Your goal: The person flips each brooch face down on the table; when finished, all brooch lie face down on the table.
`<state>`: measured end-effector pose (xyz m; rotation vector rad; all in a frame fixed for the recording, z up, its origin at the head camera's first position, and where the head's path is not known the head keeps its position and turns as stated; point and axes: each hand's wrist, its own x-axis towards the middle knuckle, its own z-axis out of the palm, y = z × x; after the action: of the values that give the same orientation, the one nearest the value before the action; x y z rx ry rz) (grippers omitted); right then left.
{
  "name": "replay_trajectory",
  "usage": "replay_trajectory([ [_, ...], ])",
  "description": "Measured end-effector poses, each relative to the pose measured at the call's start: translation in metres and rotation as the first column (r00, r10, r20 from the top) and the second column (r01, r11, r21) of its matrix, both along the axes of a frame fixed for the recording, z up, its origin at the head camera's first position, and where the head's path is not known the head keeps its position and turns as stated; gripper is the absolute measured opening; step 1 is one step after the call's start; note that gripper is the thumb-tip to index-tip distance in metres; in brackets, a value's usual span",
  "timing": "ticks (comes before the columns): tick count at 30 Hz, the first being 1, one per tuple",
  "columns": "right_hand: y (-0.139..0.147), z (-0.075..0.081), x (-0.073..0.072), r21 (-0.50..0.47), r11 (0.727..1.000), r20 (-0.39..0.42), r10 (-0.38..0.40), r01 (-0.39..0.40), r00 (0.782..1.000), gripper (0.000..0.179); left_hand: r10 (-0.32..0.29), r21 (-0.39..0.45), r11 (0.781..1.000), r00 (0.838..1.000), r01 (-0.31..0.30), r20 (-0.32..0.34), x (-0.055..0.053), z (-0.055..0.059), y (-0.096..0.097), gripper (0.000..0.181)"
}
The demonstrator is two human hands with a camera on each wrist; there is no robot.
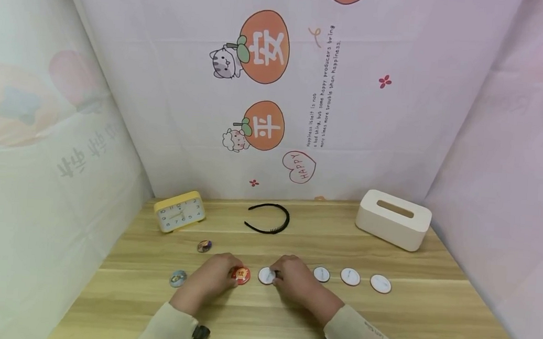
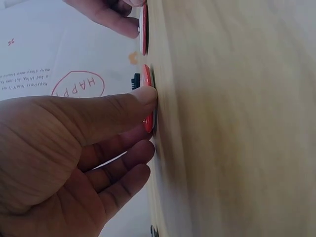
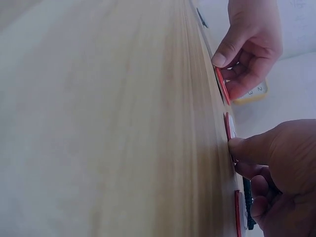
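Observation:
A red pin badge (image 1: 243, 275) with a yellow design lies face up near the middle of the table. My left hand (image 1: 214, 277) pinches its left side; the thumb (image 2: 146, 95) lies on the near edge. Just right of it is a badge with its white back (image 1: 265, 275) up and a pin across it. My right hand (image 1: 294, 279) holds that one by its right edge, thumb (image 3: 238, 148) on the rim. Both badges appear to be at the tabletop. Part of each is hidden by fingers.
Three more white-backed badges (image 1: 350, 277) lie in a row at right. At left are a blue-grey badge (image 1: 178, 278) and a dark patterned badge (image 1: 204, 246). Along the back stand a yellow clock (image 1: 180, 213), a black headband (image 1: 288, 220) and a white tissue box (image 1: 390, 225).

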<state>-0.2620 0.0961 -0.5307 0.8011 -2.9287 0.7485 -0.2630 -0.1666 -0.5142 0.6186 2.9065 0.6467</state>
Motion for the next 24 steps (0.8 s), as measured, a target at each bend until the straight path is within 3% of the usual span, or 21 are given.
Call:
replay_trajectory([
  [9, -0.006, 0.007, -0.004, -0.034, 0.999, -0.008, 0.035, -0.035, 0.999, 0.051, -0.029, -0.014, 0.999, 0.999, 0.029, -0.022, -0.001, 0.002, 0.002, 0.036],
  [17, -0.03, 0.01, -0.002, -0.033, 0.997, 0.006, 0.069, -0.068, 0.998, 0.046, -0.043, 0.007, 0.999, 0.999, 0.043, -0.022, -0.003, 0.0, 0.002, 0.036],
  [24, -0.046, 0.006, -0.002, 0.017, 0.991, -0.051, 0.134, -0.134, 0.99, 0.029, -0.049, 0.033, 0.998, 0.999, 0.05, -0.014, -0.002, -0.002, 0.001, 0.028],
])
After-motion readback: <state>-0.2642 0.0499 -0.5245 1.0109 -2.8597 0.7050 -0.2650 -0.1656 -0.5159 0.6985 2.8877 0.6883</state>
